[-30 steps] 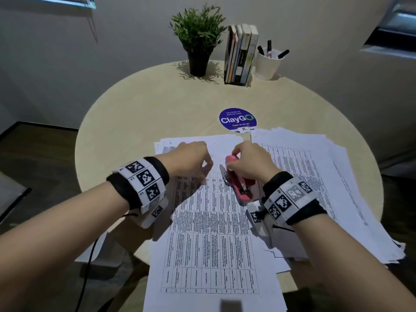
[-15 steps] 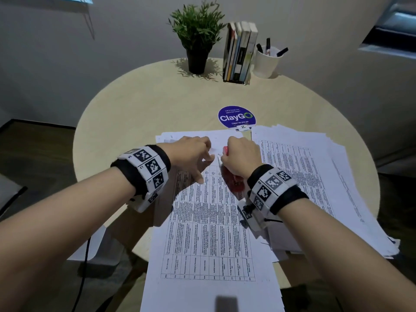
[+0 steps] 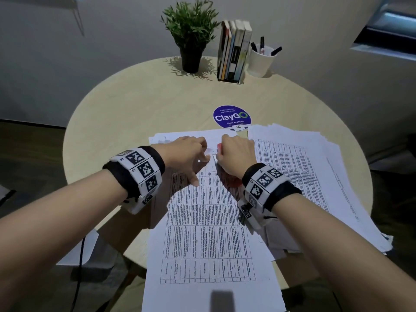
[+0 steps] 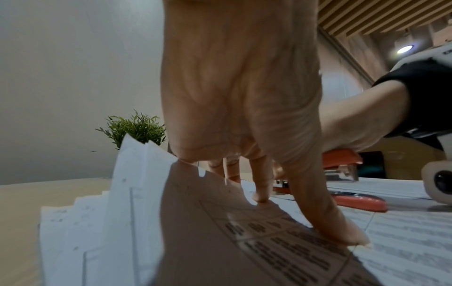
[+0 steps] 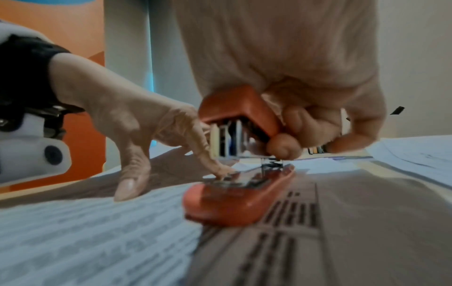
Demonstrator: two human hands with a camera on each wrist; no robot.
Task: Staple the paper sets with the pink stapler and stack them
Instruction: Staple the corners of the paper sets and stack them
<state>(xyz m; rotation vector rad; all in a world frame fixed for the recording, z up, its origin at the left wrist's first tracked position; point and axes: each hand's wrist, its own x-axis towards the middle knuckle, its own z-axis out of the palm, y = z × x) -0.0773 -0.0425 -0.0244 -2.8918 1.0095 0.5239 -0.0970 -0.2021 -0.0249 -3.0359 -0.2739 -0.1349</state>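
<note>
A set of printed sheets (image 3: 209, 233) lies lengthwise in front of me on the round table (image 3: 135, 109). My right hand (image 3: 235, 154) grips the upper arm of the pink stapler (image 5: 239, 114), whose base (image 5: 234, 199) rests on the sheets with the jaws wide apart. In the head view the hand hides most of the stapler (image 3: 219, 147). Just to its left, my left hand (image 3: 191, 154) presses straight fingers and thumb (image 4: 330, 222) onto the paper near its far edge. One fingertip touches down beside the stapler base. A paper corner (image 4: 137, 154) stands raised beside my left palm.
A thick, loose pile of printed sheets (image 3: 315, 176) covers the table's right side and overhangs the near edge. A round blue sticker (image 3: 231, 117) sits beyond the hands. A potted plant (image 3: 191, 41), books (image 3: 235, 50) and a pen cup (image 3: 261, 59) stand at the back.
Both hands have moved away from me toward the far edge of the sheets. The stapler went with my right hand and is now mostly hidden under it.
</note>
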